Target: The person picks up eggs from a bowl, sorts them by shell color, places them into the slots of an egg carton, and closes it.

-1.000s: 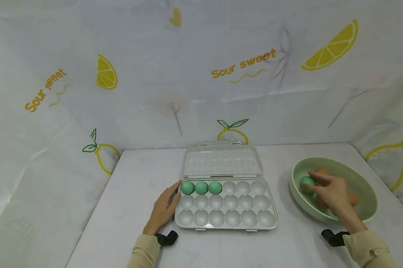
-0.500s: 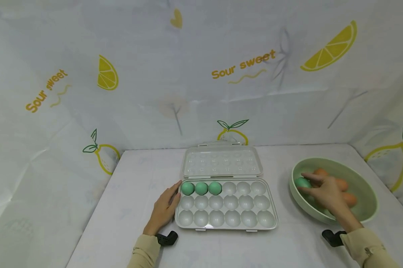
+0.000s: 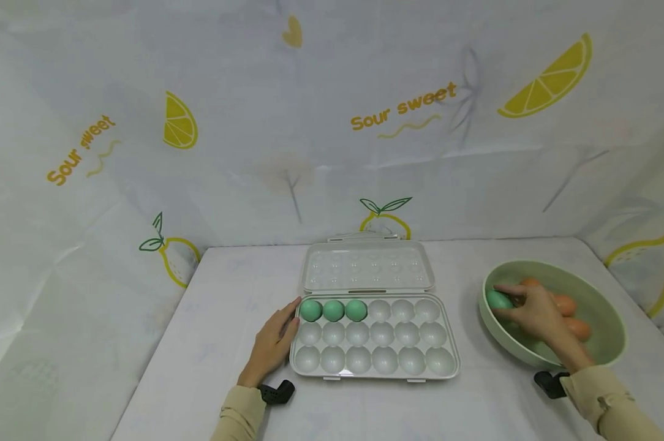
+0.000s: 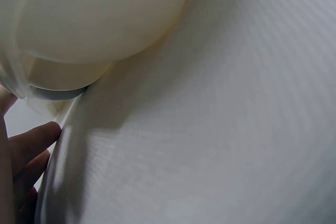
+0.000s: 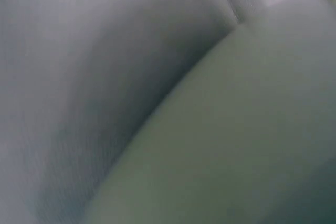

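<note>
An egg box point(image 3: 375, 375) stands with its lid raised, three green eggs point(image 3: 333, 310) filling the left end of its back row. My left hand point(image 3: 271, 343) rests along the box's left side, fingers extended; in the left wrist view a few fingers point(image 4: 34, 142) show beside the box's rounded underside point(image 4: 100, 14). Inside the pale green bowl point(image 3: 602, 337) on the right, my right hand point(image 3: 536, 312) pinches a green egg point(image 3: 497, 299) between thumb and fingers near the left wall. The right wrist view shows mostly the bowl's outer wall point(image 5: 226, 129), with the egg out of sight.
Several orange eggs point(image 3: 577, 329) lie in the bowl behind and beside my right hand. The clear lid point(image 3: 367, 266) leans back behind the box. A white cloth covers the table point(image 3: 227, 275), and a printed backdrop point(image 3: 255, 122) rises along its far edge.
My right hand, with the green egg, has shifted slightly left toward the bowl's wall, uncovering more orange eggs. My left hand and the egg box stay in place.
</note>
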`<state>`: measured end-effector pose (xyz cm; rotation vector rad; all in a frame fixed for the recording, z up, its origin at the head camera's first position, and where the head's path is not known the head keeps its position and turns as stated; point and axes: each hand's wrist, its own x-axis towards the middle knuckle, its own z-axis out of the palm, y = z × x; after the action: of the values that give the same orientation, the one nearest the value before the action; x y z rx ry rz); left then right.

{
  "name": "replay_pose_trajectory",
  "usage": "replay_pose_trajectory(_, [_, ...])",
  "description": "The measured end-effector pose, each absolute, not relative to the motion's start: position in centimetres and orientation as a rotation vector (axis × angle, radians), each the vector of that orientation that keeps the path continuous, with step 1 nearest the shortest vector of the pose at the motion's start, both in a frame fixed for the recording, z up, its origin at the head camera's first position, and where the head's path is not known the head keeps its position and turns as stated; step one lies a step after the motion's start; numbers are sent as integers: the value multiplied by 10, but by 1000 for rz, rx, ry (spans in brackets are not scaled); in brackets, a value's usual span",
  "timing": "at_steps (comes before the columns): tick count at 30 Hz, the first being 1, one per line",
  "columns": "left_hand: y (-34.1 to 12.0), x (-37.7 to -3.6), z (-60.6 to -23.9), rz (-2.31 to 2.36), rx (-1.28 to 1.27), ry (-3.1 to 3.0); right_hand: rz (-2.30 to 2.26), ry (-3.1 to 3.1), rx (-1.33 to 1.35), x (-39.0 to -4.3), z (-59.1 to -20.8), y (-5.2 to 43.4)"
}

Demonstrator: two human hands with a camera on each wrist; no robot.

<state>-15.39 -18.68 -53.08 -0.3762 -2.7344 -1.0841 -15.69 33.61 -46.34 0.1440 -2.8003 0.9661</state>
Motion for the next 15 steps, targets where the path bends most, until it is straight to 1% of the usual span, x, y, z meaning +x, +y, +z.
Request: replay_pose_trajectory(15, [-185, -152, -527, -1100, -382, -2720, 999, -2876, 126, -155, -458, 335])
